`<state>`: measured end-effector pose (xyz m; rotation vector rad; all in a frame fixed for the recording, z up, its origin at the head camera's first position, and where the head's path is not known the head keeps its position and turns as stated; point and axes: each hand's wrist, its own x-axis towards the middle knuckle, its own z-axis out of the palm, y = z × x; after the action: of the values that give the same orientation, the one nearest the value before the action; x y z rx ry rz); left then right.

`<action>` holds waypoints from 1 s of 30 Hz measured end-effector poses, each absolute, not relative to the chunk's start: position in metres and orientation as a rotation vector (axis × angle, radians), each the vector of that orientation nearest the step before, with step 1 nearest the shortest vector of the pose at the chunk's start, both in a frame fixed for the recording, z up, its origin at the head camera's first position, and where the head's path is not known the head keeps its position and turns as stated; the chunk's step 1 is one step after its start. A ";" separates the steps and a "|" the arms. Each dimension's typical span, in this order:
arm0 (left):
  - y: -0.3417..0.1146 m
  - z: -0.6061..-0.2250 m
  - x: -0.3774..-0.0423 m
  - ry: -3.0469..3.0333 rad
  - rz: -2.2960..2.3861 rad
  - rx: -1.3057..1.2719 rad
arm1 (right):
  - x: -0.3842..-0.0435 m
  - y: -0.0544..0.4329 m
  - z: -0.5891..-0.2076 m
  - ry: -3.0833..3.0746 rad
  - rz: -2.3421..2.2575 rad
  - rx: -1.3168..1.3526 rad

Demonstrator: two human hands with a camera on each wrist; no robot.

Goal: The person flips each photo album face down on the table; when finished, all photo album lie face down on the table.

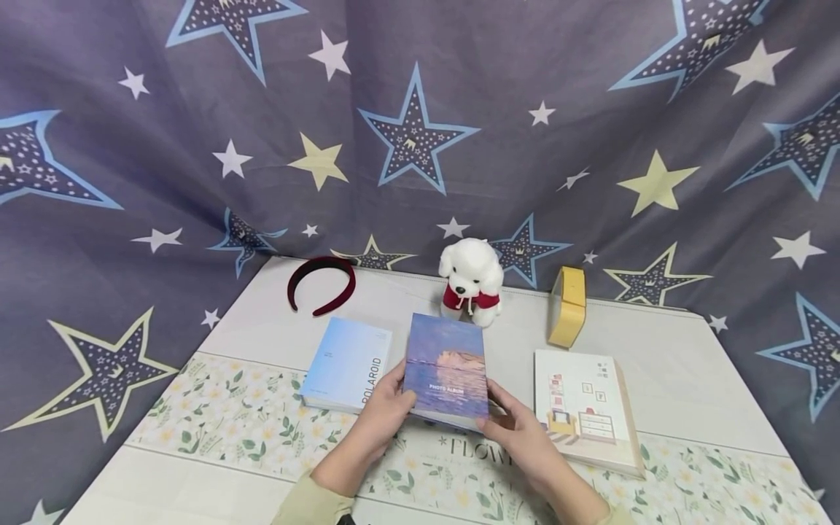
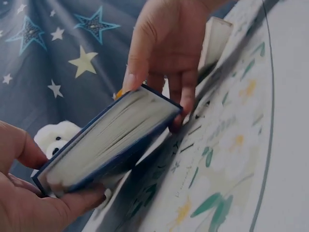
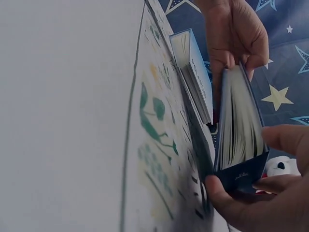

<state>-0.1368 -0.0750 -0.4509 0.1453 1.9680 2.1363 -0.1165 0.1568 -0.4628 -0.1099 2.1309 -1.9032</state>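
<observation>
Both hands hold a blue photo album (image 1: 448, 364) with a painted sea scene on its cover, raised above the table. My left hand (image 1: 386, 402) grips its left edge, thumb on the cover and fingers beneath. At the lower right corner, my right hand (image 1: 521, 434) pinches the album between thumb and fingers. In the left wrist view the album's page edges (image 2: 111, 140) show between the two covers. The right wrist view shows the pages (image 3: 240, 121) too, and the dark spine side near the right hand's thumb.
Left of the album lies a light blue POLAROID book (image 1: 348, 362); to the right, a white illustrated book (image 1: 584, 408). Behind stand a white plush dog (image 1: 472, 273), a dark red headband (image 1: 321, 264) and a yellow object (image 1: 569, 306). A floral cloth (image 1: 243, 419) covers part of the table.
</observation>
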 end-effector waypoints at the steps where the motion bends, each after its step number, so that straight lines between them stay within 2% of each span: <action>1: -0.074 -0.453 -0.138 2.007 2.102 0.147 | -0.117 0.157 -0.462 2.160 -1.894 -0.117; 9: -0.072 -0.461 -0.140 2.118 1.965 0.133 | -0.117 0.158 -0.461 2.314 -1.812 -0.120; 18: -0.072 -0.465 -0.140 2.082 2.011 0.139 | -0.114 0.155 -0.460 2.566 -1.550 -0.084; 30: -0.071 -0.470 -0.141 2.174 1.892 0.036 | -0.110 0.153 -0.452 2.592 -1.482 -0.101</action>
<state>-0.1410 -0.0709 -0.4697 0.0363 2.1744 1.8924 -0.1095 0.1531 -0.4525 -0.1012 2.5917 -1.4823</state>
